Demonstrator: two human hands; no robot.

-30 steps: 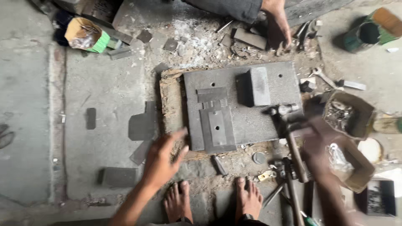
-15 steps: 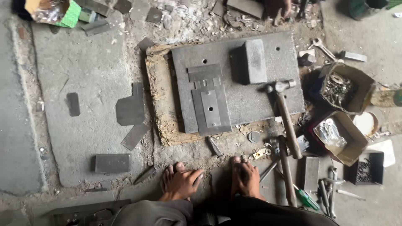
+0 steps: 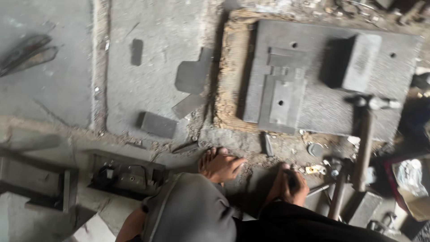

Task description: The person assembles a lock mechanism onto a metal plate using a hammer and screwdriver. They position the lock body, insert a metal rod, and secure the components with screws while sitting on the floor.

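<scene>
Neither of my hands shows in the head view. My two bare feet (image 3: pixel 222 165) rest on the concrete floor in front of a thick grey steel plate (image 3: pixel 331 112) that lies on a worn wooden block (image 3: pixel 228 85). On the plate sit a stepped flat metal piece with holes (image 3: pixel 280 96) and a rectangular steel block (image 3: pixel 358 62). A hammer with a wooden handle (image 3: pixel 365 139) lies across the plate's right edge. My knees, in grey and dark cloth (image 3: pixel 192 210), fill the bottom of the view.
A dark metal bracket (image 3: pixel 127 175) lies on the floor to the left of my feet. Flat metal offcuts (image 3: pixel 192 76) and a small dark block (image 3: pixel 157 124) lie left of the wooden block. Small tools and scraps (image 3: pixel 340 188) crowd the lower right.
My left hand, stretched toward the plate a second ago, has dropped out of sight. The view has swung left and downward, so another person's hand at the top is gone.
</scene>
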